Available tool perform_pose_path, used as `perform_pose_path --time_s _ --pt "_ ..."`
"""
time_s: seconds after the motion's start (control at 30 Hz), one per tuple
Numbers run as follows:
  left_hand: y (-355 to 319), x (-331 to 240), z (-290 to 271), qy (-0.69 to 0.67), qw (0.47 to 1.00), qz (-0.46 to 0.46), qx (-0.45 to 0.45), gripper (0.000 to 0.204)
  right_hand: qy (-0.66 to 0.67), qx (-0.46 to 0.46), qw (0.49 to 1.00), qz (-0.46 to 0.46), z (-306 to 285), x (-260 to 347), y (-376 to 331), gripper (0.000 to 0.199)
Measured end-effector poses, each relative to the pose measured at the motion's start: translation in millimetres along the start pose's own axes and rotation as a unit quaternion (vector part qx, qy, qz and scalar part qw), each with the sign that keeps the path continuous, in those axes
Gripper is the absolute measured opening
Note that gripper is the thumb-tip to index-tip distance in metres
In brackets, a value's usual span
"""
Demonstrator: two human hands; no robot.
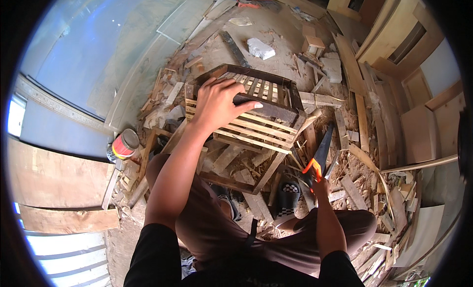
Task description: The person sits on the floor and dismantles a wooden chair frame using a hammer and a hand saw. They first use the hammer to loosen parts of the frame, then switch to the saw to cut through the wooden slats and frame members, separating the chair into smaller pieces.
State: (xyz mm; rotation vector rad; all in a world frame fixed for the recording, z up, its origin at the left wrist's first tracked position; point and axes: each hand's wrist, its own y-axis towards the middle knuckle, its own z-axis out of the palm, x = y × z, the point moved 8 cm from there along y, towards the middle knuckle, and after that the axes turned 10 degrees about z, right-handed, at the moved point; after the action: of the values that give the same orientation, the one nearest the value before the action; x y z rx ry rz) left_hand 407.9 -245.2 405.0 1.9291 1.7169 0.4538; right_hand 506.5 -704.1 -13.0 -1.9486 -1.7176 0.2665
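Observation:
A slatted wooden crate with a dark frame and pale slats stands in front of my knees. My left hand grips its near top rail, the thumb lying along the dark wood and the fingertips reaching over it. To the right of the crate, my right hand is closed around the orange handle of a handsaw. The saw's dark blade points up and away, apart from the slats. One pale slat sticks out along the crate's near side.
Wood offcuts and shavings litter the ground around my sandals. A paint can sits at the left by a large pale sheet. Farther off lies a white block. Wooden panels lean along the right.

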Motion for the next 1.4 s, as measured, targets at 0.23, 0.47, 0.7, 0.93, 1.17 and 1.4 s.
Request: perform_pose_path --time_s 0.23,0.47,0.7,0.93,1.17,1.4 --pt "-13 20 -16 -0.005 0.999 -0.049 0.009 0.046 0.078 0.263 0.901 -0.337 47 174 -122 0.07" --pt "-57 54 -37 -0.032 0.993 -0.074 -0.09 0.048 0.263 0.503 0.78 -0.263 36 217 -199 0.05" --pt "-88 61 -66 0.009 0.97 -0.084 -0.228 0.045 0.104 0.416 0.827 -0.363 30 240 -225 0.048" --pt "-129 120 -133 -0.038 0.854 -0.34 -0.392 0.07 0.117 0.294 0.838 -0.445 -125 279 -269 0.049" --pt "-181 177 -111 -0.216 0.544 -0.457 -0.67 0.058 0.536 0.329 0.654 -0.421 -258 310 -211 0.074" --pt "-171 190 -71 -0.302 0.436 -0.522 -0.668 0.054 0.613 0.236 0.624 -0.424 -236 375 -168 0.051"
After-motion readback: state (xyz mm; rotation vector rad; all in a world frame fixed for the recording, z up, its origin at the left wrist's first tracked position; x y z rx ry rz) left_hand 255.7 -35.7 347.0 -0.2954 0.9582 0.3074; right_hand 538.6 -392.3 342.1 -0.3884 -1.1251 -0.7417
